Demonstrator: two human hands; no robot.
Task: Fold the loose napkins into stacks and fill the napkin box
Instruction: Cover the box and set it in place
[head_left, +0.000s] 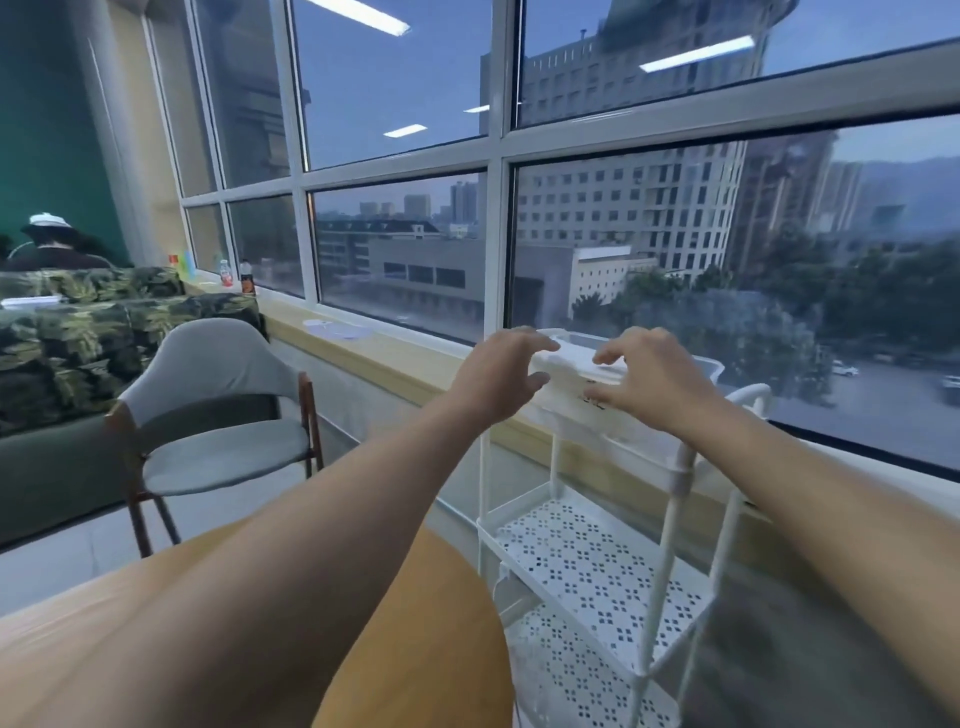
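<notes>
A white napkin box (571, 371) lies on the top tier of a white wire cart (680, 473) beside the window sill. Both my arms are stretched out toward it. My left hand (501, 376) is at the box's left end, fingers spread and curled over it, thumb below its front edge. My right hand (649, 376) hovers over the box's right part, fingers apart, thumb near dark printing on the box's front. Whether either hand presses on the box is unclear. No loose napkins show.
A round wooden table (426, 623) lies under my arms at the bottom. The cart's perforated lower shelves (597, 566) stand right of it. A grey chair (218, 415) and a patterned sofa (78, 332) are at left, with a person behind. Bottles (236, 275) stand on the sill.
</notes>
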